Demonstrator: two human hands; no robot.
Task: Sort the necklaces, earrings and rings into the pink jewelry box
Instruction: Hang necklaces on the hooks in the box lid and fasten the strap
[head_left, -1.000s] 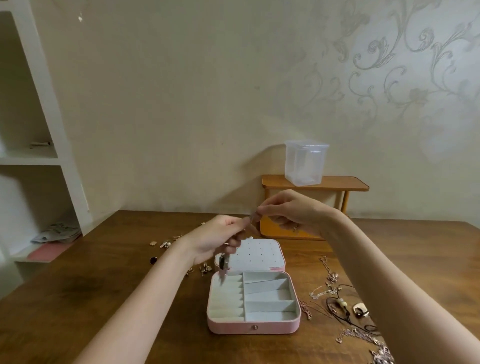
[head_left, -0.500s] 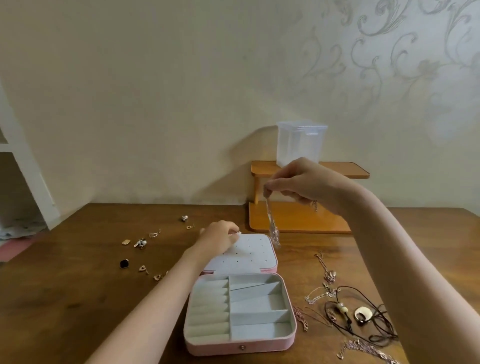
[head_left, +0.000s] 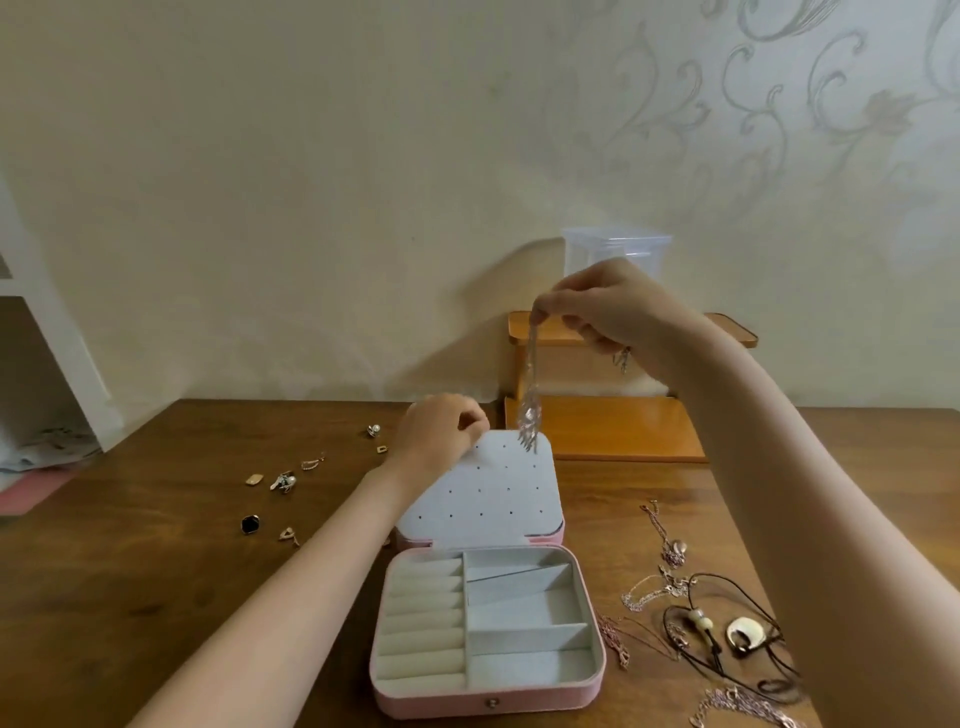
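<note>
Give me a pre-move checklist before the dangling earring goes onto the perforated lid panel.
1. Pink jewelry box open, lid laid back flat: ok.
2. White perforated lid panel has free holes: ok, no earring shows in it.
3. Long silver dangling earring held: ok, right hand pinches its top and it hangs with its tip over the panel's far edge.
4. Left hand steadies the lid: ok, it rests at the panel's far left corner; whether it holds anything, cannot tell.
5. Earring post aligned with a hole: cannot tell, too small.
6. Second piece tucked under the right hand's palm secure: cannot tell.
</note>
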